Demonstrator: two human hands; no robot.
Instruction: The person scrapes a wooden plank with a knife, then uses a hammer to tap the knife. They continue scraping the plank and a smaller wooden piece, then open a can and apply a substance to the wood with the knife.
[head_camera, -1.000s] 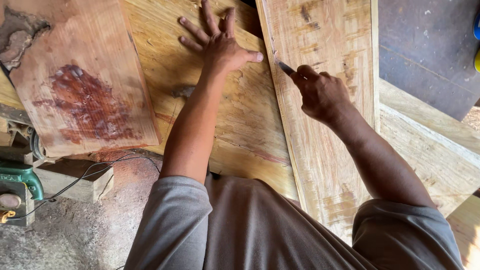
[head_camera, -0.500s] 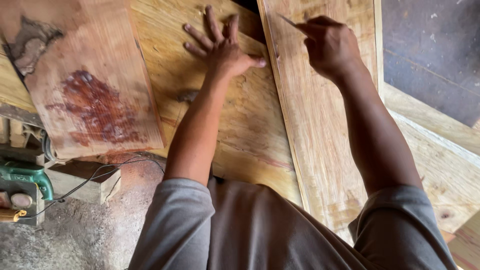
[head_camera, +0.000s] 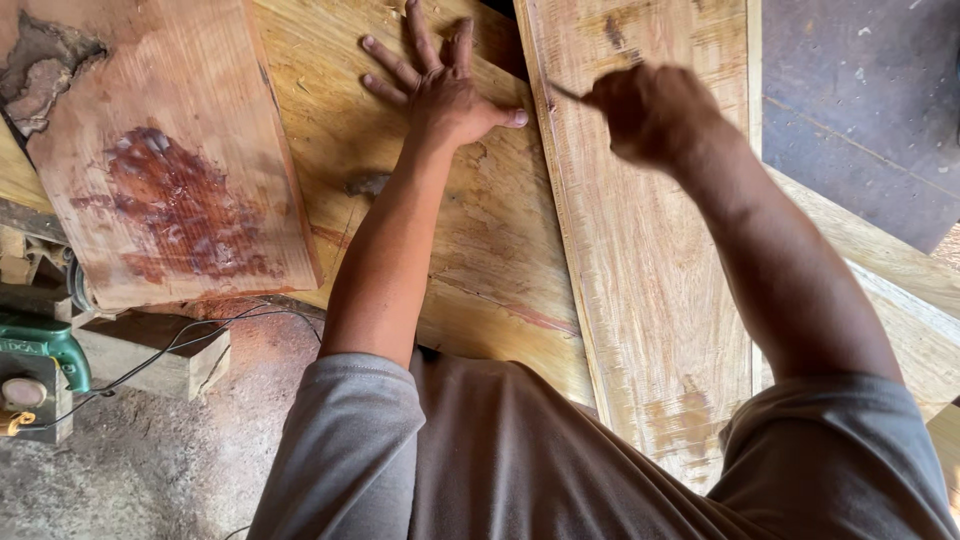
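Pencil (head_camera: 566, 93) pinched in blurred right hand (head_camera: 655, 112) over pale plank (head_camera: 650, 280) | left hand (head_camera: 440, 85) flat, fingers spread, on yellow board (head_camera: 500, 240)

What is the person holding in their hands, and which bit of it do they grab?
The right hand grips a thin dark marking tool by its back end; which tool is too blurred to tell. The left hand holds nothing, pressing flat on the board.

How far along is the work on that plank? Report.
Done: boards lie side by side. In hand: left hand pressed flat on the wide board; blurred right hand holds a thin pointed tool at the narrow plank, far end. Left: no drawn line shows nearer the body.
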